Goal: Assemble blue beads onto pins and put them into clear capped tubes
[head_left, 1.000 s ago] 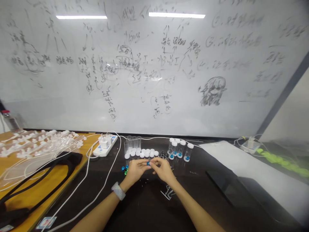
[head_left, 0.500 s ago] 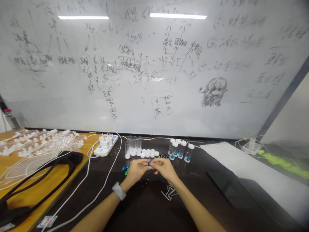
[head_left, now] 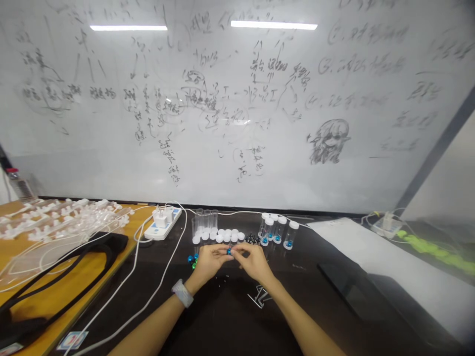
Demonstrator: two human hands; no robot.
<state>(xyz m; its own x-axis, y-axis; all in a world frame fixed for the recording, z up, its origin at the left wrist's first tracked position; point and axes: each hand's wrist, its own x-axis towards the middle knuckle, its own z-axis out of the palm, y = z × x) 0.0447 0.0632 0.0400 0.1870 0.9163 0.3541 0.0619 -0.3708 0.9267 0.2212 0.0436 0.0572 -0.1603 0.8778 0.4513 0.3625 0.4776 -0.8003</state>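
Observation:
Above the dark table, my left hand point(head_left: 210, 262) and my right hand point(head_left: 255, 261) meet at their fingertips. A small shiny blue ball point(head_left: 229, 251) is pinched between them, partly hidden by the fingers. Beside my left hand lie several blue and green balls point(head_left: 194, 261). Just beyond my hands are white round caps point(head_left: 219, 238) and a little heap of small black pieces point(head_left: 253, 239). Clear tubes point(head_left: 207, 220) stand behind the caps. Farther right, several capped tubes point(head_left: 290, 236) each have a blue ball inside.
Thin silver bent rods point(head_left: 261, 296) lie below my right hand. A white power strip point(head_left: 163, 225) with trailing cables sits left, by the orange table point(head_left: 85, 277) carrying white plastic parts. A dark flat panel point(head_left: 345, 289) and white sheet point(head_left: 356, 242) lie right. A whiteboard point(head_left: 222, 173) rises behind.
My right hand has shifted slightly, its fingers bending a little differently around the blue ball. My left hand stays nearly still.

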